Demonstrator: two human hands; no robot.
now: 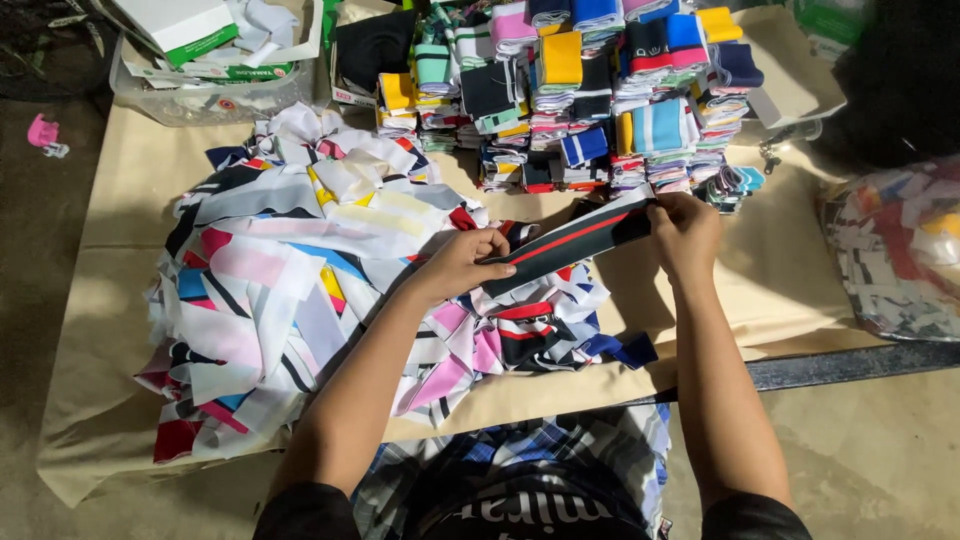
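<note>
Many cloth strips [270, 290] (brown paper [780, 270])

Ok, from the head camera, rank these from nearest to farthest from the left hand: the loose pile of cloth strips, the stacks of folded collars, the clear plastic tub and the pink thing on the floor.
Measured from the left hand:
1. Loose pile of cloth strips, directly under and left of it.
2. Stacks of folded collars, ahead and to the right.
3. Clear plastic tub, far corner, ahead-left.
4. Pink thing, off the paper, far left on the floor.
</note>
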